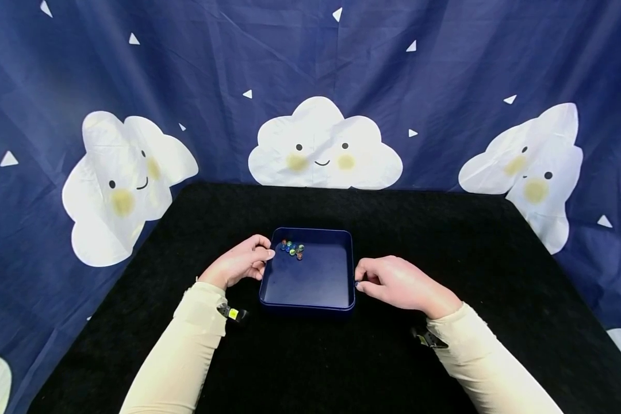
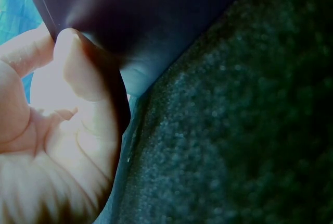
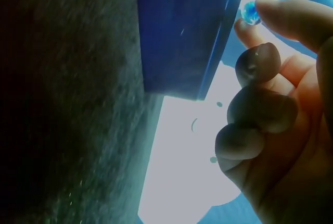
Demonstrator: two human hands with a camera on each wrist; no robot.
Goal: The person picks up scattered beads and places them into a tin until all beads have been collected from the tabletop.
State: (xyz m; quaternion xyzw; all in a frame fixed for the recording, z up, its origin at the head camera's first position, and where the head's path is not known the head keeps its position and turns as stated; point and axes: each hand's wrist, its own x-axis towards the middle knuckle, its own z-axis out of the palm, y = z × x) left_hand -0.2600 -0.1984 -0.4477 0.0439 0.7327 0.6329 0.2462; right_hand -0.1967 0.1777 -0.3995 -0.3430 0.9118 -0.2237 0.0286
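Observation:
A dark blue square tray (image 1: pixel 315 282) with low walls lies on the table. Several small glass marbles (image 1: pixel 292 252) sit together in its far left corner, some blue, some green, some orange-brown. My left hand (image 1: pixel 243 261) grips the tray's left wall, thumb at the rim and fingers against the outside. In the left wrist view, fingertips touch the tray wall (image 2: pixel 171 5). Just outside the tray's right wall, my right hand (image 1: pixel 401 282) pinches a clear blue marble (image 3: pixel 251 13) between thumb and index finger, its other fingers curled in.
Black cloth (image 1: pixel 310 368) covers the table under and around the tray. Behind and to both sides hangs a blue curtain (image 1: pixel 212 69) printed with smiling white clouds (image 1: pixel 323 129) and small triangles. A strapped-on device (image 1: pixel 233 313) sits at the left wrist.

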